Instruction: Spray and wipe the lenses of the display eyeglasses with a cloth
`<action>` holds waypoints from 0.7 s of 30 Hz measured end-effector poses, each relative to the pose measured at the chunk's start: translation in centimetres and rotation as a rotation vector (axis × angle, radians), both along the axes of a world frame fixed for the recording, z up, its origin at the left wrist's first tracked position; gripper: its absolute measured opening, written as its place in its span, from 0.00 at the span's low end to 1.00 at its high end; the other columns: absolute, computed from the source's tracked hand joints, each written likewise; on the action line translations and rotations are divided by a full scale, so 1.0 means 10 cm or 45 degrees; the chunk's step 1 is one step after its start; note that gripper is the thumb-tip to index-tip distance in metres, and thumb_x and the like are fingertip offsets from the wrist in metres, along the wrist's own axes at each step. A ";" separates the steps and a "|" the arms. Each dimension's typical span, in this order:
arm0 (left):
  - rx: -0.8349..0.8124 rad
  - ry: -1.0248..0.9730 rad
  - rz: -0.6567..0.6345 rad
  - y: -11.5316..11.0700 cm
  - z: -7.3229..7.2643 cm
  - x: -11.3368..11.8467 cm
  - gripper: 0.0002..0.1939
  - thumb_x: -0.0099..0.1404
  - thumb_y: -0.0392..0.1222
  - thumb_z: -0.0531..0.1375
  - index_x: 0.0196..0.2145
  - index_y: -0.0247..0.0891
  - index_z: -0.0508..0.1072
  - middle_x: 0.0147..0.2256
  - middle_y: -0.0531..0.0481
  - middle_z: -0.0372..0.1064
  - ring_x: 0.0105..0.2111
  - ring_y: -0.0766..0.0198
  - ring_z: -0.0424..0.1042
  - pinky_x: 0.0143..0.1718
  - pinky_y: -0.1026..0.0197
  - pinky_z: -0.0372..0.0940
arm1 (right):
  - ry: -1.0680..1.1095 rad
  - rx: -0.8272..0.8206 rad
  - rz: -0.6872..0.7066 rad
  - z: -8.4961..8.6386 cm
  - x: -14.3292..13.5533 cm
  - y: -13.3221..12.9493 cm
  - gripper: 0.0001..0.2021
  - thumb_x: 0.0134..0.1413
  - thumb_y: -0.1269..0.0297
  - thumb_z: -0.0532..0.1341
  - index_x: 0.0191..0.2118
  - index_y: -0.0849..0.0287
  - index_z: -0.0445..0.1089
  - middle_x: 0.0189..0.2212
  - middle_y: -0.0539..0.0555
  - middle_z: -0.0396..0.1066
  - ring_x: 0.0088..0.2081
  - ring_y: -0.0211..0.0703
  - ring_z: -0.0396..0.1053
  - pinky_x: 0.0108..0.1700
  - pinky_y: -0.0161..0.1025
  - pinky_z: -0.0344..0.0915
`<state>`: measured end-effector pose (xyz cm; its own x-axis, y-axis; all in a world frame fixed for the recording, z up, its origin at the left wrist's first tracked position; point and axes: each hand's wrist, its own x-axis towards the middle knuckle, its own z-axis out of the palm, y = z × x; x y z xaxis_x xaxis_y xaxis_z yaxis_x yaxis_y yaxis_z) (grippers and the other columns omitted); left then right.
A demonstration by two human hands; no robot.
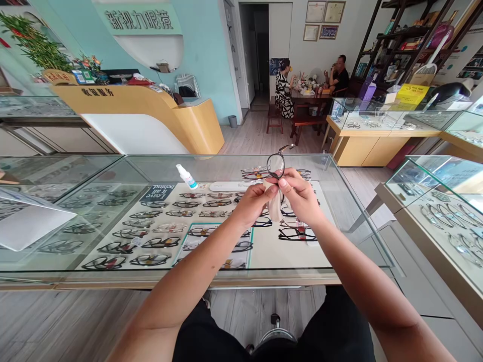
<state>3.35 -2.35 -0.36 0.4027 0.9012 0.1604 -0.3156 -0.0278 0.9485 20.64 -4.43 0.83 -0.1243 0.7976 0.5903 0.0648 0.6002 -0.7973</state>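
A pair of dark-rimmed eyeglasses (275,165) is held up over the glass counter, one round lens uppermost and a temple arm sticking out to the right. My right hand (301,195) is closed on the frame, its thumb pressed toward the lower part. From the left, my left hand (253,202) pinches a pale cleaning cloth (275,210), which hangs down between both hands. The lower lens is mostly hidden behind the cloth and fingers. A white spray bottle (186,177) with a blue label stands on the counter, to the left of my hands.
Under the glass top of the display counter (354,221) lie rows of eyeglasses (151,259). A white panel (32,221) rises at the left. More display cases (445,221) stand to the right. Two people (285,90) sit at a table beyond the counter.
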 end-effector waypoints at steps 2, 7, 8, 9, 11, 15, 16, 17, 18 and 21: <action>-0.001 -0.014 -0.009 0.00 0.00 0.00 0.33 0.54 0.69 0.81 0.27 0.36 0.75 0.24 0.55 0.69 0.28 0.67 0.66 0.31 0.63 0.60 | -0.006 0.002 -0.011 0.00 -0.01 -0.01 0.27 0.73 0.31 0.62 0.49 0.43 0.91 0.51 0.58 0.76 0.60 0.54 0.73 0.67 0.53 0.71; -0.028 -0.017 -0.033 0.00 0.01 0.01 0.30 0.53 0.66 0.83 0.30 0.36 0.80 0.25 0.55 0.71 0.26 0.67 0.66 0.31 0.62 0.60 | 0.001 -0.013 -0.018 -0.01 -0.02 -0.01 0.26 0.74 0.33 0.62 0.49 0.44 0.91 0.53 0.59 0.76 0.62 0.56 0.72 0.67 0.54 0.71; -0.032 -0.014 -0.036 0.00 0.01 0.00 0.30 0.52 0.66 0.83 0.31 0.36 0.82 0.25 0.55 0.72 0.26 0.67 0.67 0.31 0.62 0.61 | 0.011 -0.009 -0.014 -0.02 -0.03 -0.02 0.25 0.74 0.33 0.62 0.49 0.44 0.91 0.53 0.59 0.76 0.62 0.55 0.72 0.67 0.54 0.71; -0.035 -0.013 -0.040 0.00 0.01 0.00 0.29 0.52 0.65 0.83 0.31 0.36 0.82 0.25 0.55 0.72 0.26 0.67 0.67 0.31 0.62 0.61 | 0.019 -0.006 -0.008 -0.02 -0.03 -0.02 0.25 0.74 0.34 0.62 0.49 0.43 0.91 0.53 0.59 0.76 0.62 0.55 0.72 0.67 0.54 0.71; -0.042 -0.018 -0.048 0.01 0.02 -0.01 0.29 0.51 0.64 0.84 0.30 0.36 0.83 0.25 0.54 0.73 0.26 0.67 0.68 0.31 0.62 0.62 | 0.022 -0.005 0.003 -0.02 -0.03 -0.02 0.24 0.75 0.34 0.62 0.49 0.43 0.91 0.53 0.58 0.76 0.61 0.55 0.73 0.66 0.55 0.71; -0.087 -0.042 -0.073 0.01 0.02 -0.01 0.27 0.50 0.61 0.85 0.29 0.36 0.84 0.25 0.53 0.74 0.26 0.66 0.69 0.31 0.61 0.62 | 0.009 -0.027 0.024 0.00 -0.02 -0.03 0.25 0.73 0.32 0.63 0.48 0.43 0.91 0.52 0.58 0.77 0.63 0.56 0.72 0.68 0.56 0.70; -0.089 -0.042 -0.080 0.01 0.03 -0.01 0.27 0.49 0.61 0.85 0.29 0.37 0.84 0.25 0.53 0.74 0.26 0.66 0.69 0.31 0.61 0.62 | 0.009 -0.034 0.032 0.00 -0.02 -0.02 0.26 0.72 0.31 0.63 0.48 0.43 0.91 0.52 0.58 0.77 0.63 0.57 0.72 0.68 0.56 0.70; -0.084 -0.040 -0.086 0.01 0.03 -0.01 0.26 0.49 0.60 0.85 0.29 0.37 0.84 0.25 0.53 0.74 0.26 0.66 0.69 0.31 0.61 0.62 | 0.013 -0.043 0.041 0.00 -0.02 -0.02 0.26 0.72 0.31 0.63 0.47 0.43 0.91 0.52 0.58 0.77 0.63 0.57 0.72 0.69 0.56 0.69; -0.072 -0.038 -0.090 0.02 0.03 -0.01 0.26 0.49 0.60 0.85 0.29 0.37 0.83 0.25 0.53 0.73 0.26 0.66 0.68 0.32 0.61 0.62 | 0.019 -0.055 0.049 0.00 -0.02 -0.02 0.26 0.72 0.31 0.64 0.47 0.43 0.91 0.52 0.58 0.77 0.63 0.56 0.72 0.69 0.56 0.69; -0.050 -0.025 -0.091 0.02 0.02 0.00 0.27 0.47 0.60 0.86 0.29 0.37 0.84 0.25 0.54 0.73 0.27 0.67 0.67 0.32 0.62 0.61 | 0.074 -0.103 0.061 -0.02 -0.03 0.00 0.25 0.70 0.30 0.65 0.45 0.43 0.91 0.50 0.58 0.77 0.62 0.56 0.72 0.69 0.56 0.68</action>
<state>3.37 -2.11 -0.15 0.4632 0.8761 0.1341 -0.3340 0.0324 0.9420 20.35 -4.46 0.65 -0.1307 0.8367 0.5318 -0.0100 0.5352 -0.8446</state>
